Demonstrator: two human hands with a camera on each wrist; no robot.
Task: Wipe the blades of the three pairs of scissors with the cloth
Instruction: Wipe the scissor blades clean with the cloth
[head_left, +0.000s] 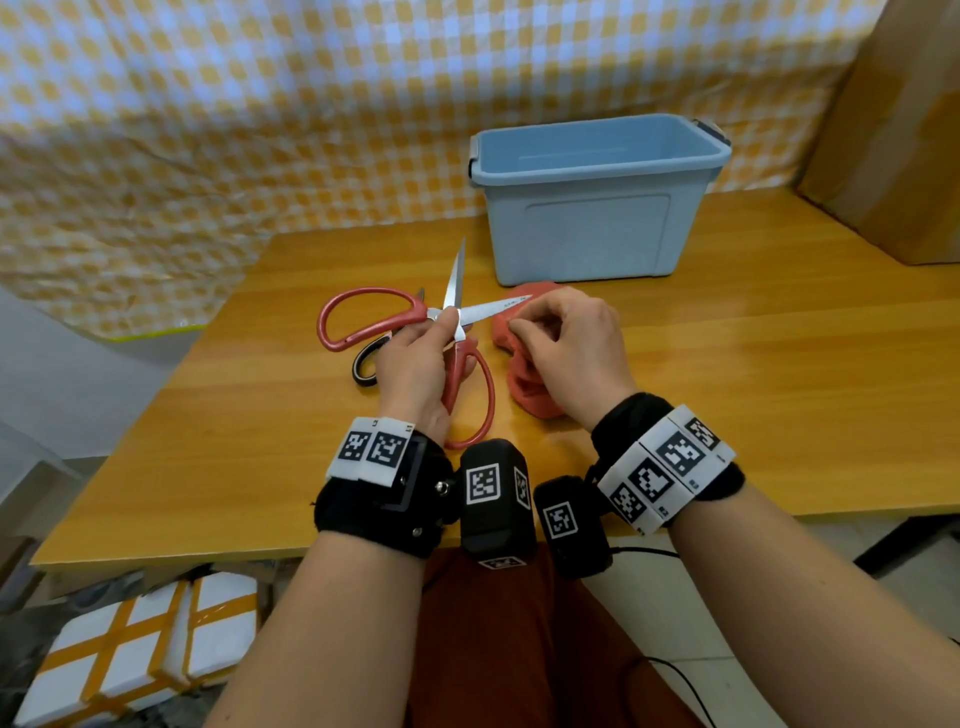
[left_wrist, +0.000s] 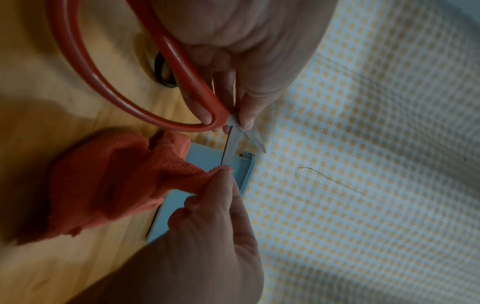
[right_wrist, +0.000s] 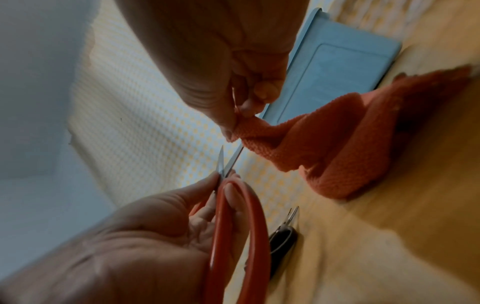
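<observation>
My left hand (head_left: 448, 323) grips the red-handled scissors (head_left: 363, 317) at the pivot and holds them spread wide above the table. One blade (head_left: 456, 270) points away from me; the other blade (head_left: 496, 307) points right, and its tip meets the coral cloth (head_left: 524, 395). My right hand (head_left: 519, 327) pinches a fold of that cloth (right_wrist: 337, 144) at the blade tip, and the rest trails onto the table. Black-handled scissors (head_left: 366, 361) lie on the table under the red pair. The left wrist view shows my left fingers (left_wrist: 242, 111) on the pivot and the cloth (left_wrist: 116, 174) nearby.
A light blue plastic bin (head_left: 597, 228) stands open just behind the cloth. A cardboard box (head_left: 893, 130) sits at the back right. A yellow checked sheet (head_left: 208, 130) hangs behind the wooden table (head_left: 727, 389). White foam boxes (head_left: 130, 649) lie on the floor at the left.
</observation>
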